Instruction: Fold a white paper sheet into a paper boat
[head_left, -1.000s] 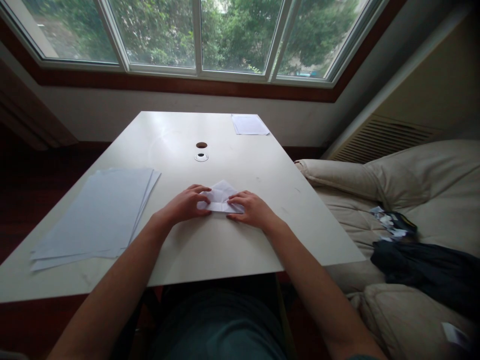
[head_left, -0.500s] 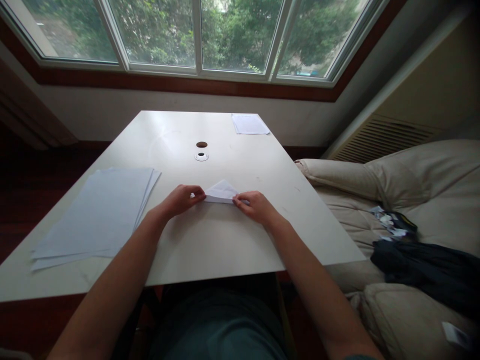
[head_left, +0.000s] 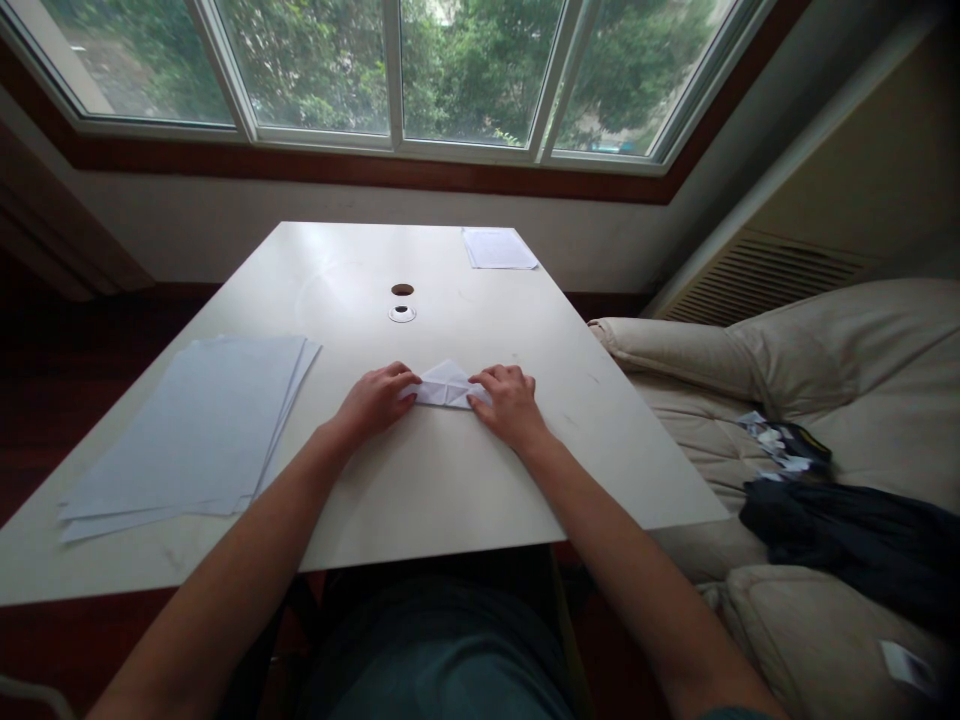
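A small folded sheet of white paper (head_left: 445, 385) lies on the white table (head_left: 420, 480), with a peak pointing away from me and creases meeting near its middle. At its left end, my left hand (head_left: 379, 398) pinches the paper between thumb and fingers. My right hand (head_left: 510, 398) grips the opposite end the same way, thumb nearer to me and fingers on top. Both ends of the paper are partly hidden by my fingers.
A stack of blank paper sheets (head_left: 195, 420) lies on the table's left side. More papers (head_left: 499, 249) sit at the far right corner. Beyond the cable hole (head_left: 403, 290) is a window. A beige sofa (head_left: 675, 400) with dark clothing (head_left: 847, 530) stands to the right.
My fingers have shifted onto the top of the paper at both ends. Its front strip, plain and raised before, now shows creases meeting at the centre.
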